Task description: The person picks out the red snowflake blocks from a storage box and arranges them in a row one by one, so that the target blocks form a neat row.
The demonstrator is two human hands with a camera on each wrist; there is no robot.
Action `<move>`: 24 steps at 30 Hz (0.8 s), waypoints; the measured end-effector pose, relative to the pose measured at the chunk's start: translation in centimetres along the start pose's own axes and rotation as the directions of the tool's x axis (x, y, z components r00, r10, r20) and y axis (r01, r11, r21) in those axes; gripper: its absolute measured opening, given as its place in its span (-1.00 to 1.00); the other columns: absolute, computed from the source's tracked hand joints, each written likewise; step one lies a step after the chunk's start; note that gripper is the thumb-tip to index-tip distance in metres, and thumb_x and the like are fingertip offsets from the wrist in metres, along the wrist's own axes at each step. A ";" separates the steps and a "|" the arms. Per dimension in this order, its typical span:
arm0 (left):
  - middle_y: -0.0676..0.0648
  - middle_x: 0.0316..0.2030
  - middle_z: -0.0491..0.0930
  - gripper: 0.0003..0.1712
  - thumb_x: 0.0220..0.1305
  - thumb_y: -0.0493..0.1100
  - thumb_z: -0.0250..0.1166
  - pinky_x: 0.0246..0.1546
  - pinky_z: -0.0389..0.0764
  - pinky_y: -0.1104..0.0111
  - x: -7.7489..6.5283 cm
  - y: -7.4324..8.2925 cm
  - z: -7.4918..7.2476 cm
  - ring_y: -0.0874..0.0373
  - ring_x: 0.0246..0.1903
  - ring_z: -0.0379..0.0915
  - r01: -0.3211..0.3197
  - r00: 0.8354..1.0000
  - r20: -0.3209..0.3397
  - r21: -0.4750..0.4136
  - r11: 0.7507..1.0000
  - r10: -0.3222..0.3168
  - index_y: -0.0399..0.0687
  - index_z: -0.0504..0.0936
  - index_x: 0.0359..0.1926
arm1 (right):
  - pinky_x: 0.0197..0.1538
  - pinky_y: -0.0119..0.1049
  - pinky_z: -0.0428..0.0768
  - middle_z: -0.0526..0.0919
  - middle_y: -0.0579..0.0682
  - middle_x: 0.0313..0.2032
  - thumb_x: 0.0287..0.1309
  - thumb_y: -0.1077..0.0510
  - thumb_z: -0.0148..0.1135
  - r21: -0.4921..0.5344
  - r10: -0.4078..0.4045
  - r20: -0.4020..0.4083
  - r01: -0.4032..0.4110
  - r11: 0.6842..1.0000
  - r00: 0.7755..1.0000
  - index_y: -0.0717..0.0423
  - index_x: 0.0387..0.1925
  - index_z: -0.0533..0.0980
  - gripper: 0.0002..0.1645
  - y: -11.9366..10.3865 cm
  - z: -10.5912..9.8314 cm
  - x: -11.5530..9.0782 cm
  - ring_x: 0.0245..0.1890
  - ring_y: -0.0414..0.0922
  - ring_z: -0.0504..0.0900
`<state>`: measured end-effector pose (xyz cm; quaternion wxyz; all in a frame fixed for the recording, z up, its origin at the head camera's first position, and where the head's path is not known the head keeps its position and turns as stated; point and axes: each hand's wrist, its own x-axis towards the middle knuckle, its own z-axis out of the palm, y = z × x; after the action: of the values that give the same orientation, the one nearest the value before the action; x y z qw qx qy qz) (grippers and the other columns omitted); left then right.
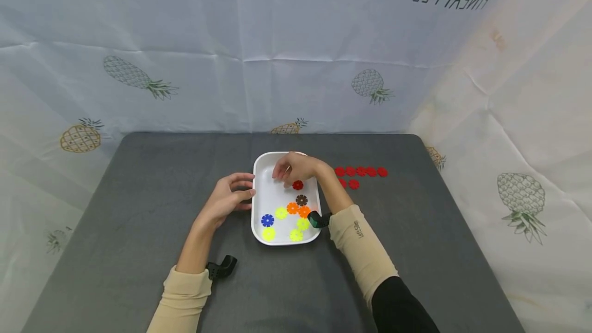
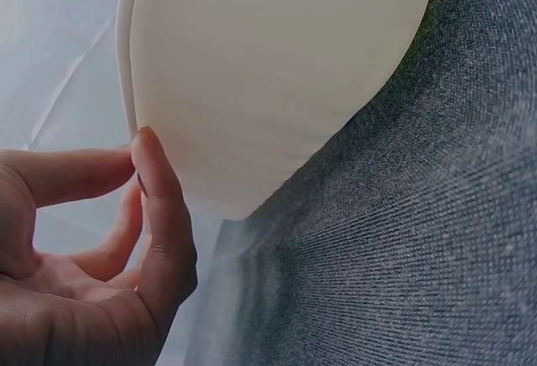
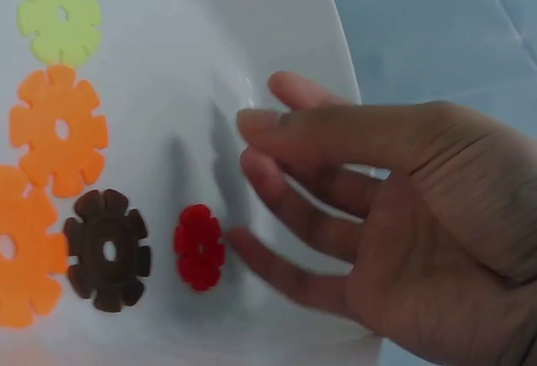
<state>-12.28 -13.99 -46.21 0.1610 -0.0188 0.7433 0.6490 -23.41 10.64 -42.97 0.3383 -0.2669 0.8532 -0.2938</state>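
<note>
A white tray [image 1: 273, 168] lies on the table, with notched plastic snowflake discs in it. My left hand [image 1: 226, 198] holds the tray's left rim; in the left wrist view, thumb and finger [image 2: 164, 215] meet at the edge. My right hand [image 1: 296, 167] hovers over the tray's far part, fingers loosely bent, nothing visible between them. Close by its fingers lies a red disc [image 3: 200, 248]. A brown disc [image 3: 107, 250] sits beside it, then orange discs [image 3: 59, 131], with yellow discs [image 1: 281, 213] and a blue disc [image 1: 267, 220] nearer the front.
Several red discs [image 1: 361, 171] lie in rows on the grey table [image 1: 416, 230], right of the tray and partly behind the right forearm. A pineapple-print cloth [image 1: 296, 30] hangs behind the table.
</note>
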 end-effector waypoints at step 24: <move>-0.29 0.17 0.57 -0.43 0.48 -0.30 0.34 -0.20 0.87 0.29 -0.1 0.1 0.0 0.12 -0.12 0.68 0.006 1.000 -0.006 0.017 1.000 -0.006 -0.20 0.50 0.45 | -0.18 -0.34 0.70 0.63 -0.07 -0.25 0.07 0.33 0.66 -0.237 0.172 0.178 -0.127 0.963 0.969 -0.01 -0.10 0.74 -0.63 -0.9 -0.4 0.6 -0.20 -0.14 0.58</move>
<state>-12.21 -13.99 -46.09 0.1608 -0.0217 0.7491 0.6423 -23.80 9.74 -42.37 0.4102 -0.2654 0.8610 -0.1413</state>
